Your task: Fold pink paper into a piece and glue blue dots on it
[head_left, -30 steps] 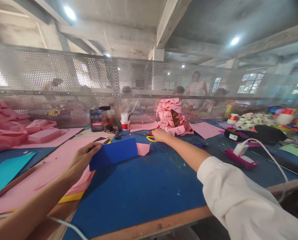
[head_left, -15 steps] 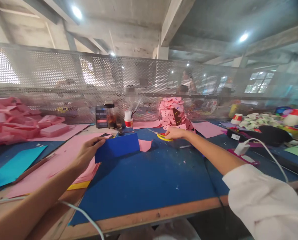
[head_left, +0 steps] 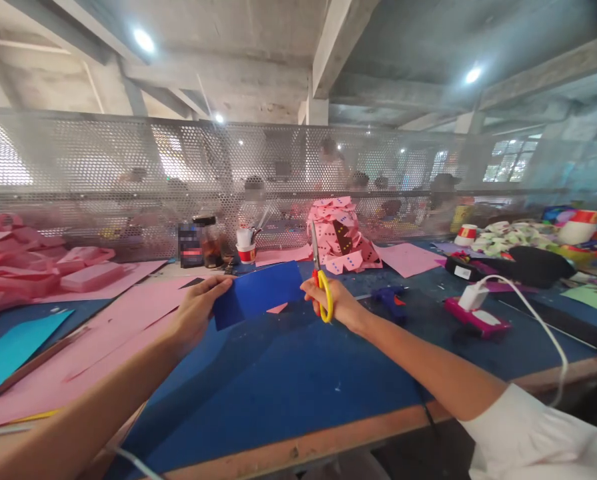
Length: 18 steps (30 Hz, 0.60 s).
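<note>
A blue sheet (head_left: pixel 258 293) is held up above the table, its left end pinched in my left hand (head_left: pixel 201 308). Scissors with yellow and red handles (head_left: pixel 326 298) are in my right hand (head_left: pixel 337 303), blades pointing up. The fingertips of that hand are at the right end of the blue sheet. Partly hidden below the sheet lies a small pink piece (head_left: pixel 277 309). Behind my right hand stands a pile of pink dotted pieces (head_left: pixel 343 233).
Pink sheets (head_left: pixel 128 313) and a pink heap (head_left: pixel 23 257) lie left. A jar (head_left: pixel 211 243) and cup (head_left: pixel 246 252) stand behind. A blue tool (head_left: pixel 391 301) and magenta power strip (head_left: pixel 478 320) with a white cable are right. A perforated screen (head_left: pixel 278 160) spans the back.
My right hand has lifted the scissors off the table and come to the sheet's right end. The camera view has shifted slightly, and the blue tool is now uncovered.
</note>
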{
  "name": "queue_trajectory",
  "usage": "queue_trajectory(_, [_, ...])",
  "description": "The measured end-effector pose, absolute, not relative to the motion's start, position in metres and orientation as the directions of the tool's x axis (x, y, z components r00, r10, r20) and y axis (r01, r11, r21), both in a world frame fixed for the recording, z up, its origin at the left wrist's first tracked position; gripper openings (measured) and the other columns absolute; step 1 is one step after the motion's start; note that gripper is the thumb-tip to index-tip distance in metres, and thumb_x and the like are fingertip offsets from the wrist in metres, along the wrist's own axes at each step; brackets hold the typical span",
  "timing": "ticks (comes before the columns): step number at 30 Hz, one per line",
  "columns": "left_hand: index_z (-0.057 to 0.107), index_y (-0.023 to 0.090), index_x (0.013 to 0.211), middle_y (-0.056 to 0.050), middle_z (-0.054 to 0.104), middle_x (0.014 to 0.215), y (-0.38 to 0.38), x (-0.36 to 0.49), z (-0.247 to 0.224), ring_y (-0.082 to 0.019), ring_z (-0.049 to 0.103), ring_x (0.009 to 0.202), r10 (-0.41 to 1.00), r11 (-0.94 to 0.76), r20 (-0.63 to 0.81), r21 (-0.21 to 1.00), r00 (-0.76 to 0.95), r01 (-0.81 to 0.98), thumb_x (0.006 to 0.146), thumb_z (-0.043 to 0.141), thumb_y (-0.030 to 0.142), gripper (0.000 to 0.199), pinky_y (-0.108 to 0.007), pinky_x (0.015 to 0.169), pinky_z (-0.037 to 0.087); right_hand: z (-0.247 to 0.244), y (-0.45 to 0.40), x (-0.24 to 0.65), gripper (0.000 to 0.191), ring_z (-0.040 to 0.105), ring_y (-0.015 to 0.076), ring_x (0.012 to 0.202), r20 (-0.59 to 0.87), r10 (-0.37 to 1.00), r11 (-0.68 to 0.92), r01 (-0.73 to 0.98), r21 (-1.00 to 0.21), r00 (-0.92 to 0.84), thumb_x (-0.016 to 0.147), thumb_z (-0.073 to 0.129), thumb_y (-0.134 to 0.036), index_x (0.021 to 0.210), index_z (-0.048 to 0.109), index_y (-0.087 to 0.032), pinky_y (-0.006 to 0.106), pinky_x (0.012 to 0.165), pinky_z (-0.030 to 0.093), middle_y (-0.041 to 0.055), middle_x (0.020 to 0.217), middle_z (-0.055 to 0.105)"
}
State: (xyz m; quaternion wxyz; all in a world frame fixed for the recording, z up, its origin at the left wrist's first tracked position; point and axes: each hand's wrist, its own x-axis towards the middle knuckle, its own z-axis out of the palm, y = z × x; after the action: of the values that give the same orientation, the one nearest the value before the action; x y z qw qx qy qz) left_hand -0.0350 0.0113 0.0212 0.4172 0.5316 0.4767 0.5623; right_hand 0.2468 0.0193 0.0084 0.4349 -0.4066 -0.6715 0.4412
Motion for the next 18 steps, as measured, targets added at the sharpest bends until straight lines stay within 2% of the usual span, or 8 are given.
queue_trajectory(4, [0.072,0.021,0.095,0.001,0.069,0.080,0.012,-0.029,0.011,-0.014,0.059,0.066,0.989,-0.143,0.142,0.990,-0.043,-0.015,0.071,0.079,0.047,0.036,-0.024,0.058,0.043,0.003,0.021,0.255,0.029,0.050,0.0084,0.046,0.292,0.923,0.352,0.245,-0.903,-0.250,0.083,0.065,-0.048,0.082,0.059,-0.019,0.019,0.042,0.039,-0.0042,0.061,0.055])
queue_trajectory(8, [0.072,0.022,0.099,0.000,0.069,0.086,0.009,-0.034,0.008,-0.014,0.061,0.070,0.988,-0.151,0.150,0.988,-0.022,-0.042,0.075,0.077,0.045,0.033,-0.023,0.060,0.046,-0.001,0.023,0.259,0.034,0.054,0.0101,0.053,0.326,0.933,0.359,0.339,-0.870,-0.151,0.080,0.068,-0.050,0.093,0.063,-0.019,0.021,0.048,0.041,-0.0012,0.072,0.061])
queue_trajectory(13, [0.071,0.022,0.099,-0.001,0.069,0.086,0.010,-0.042,0.006,-0.015,0.059,0.070,0.985,-0.170,0.170,0.985,-0.016,-0.017,0.076,0.075,0.047,0.033,-0.024,0.062,0.045,-0.003,0.020,0.250,0.033,0.047,0.0066,0.045,0.237,0.938,0.282,0.157,-0.947,-0.252,0.080,0.067,-0.047,0.092,0.059,-0.018,0.019,0.041,0.035,-0.0004,0.073,0.064])
queue_trajectory(16, [0.072,0.021,0.096,-0.003,0.070,0.088,0.014,-0.046,0.005,-0.020,0.063,0.080,0.970,-0.235,0.242,0.955,-0.022,0.182,0.077,0.071,0.053,0.037,-0.029,0.070,0.048,0.000,0.011,0.245,0.030,0.046,0.0061,0.045,0.236,0.927,0.279,0.116,-0.953,-0.292,0.078,0.069,-0.044,0.086,0.057,-0.018,0.018,0.040,0.034,-0.0010,0.070,0.064])
queue_trajectory(18, [0.073,0.021,0.092,-0.006,0.071,0.098,0.014,-0.047,0.007,-0.026,0.063,0.096,0.920,-0.358,0.391,0.848,-0.006,0.391,0.077,0.069,0.054,0.036,-0.034,0.086,0.048,0.003,0.005,0.243,0.029,0.046,0.0060,0.045,0.226,0.921,0.270,0.099,-0.958,-0.318,0.079,0.068,-0.043,0.086,0.056,-0.018,0.018,0.040,0.034,-0.0012,0.070,0.063])
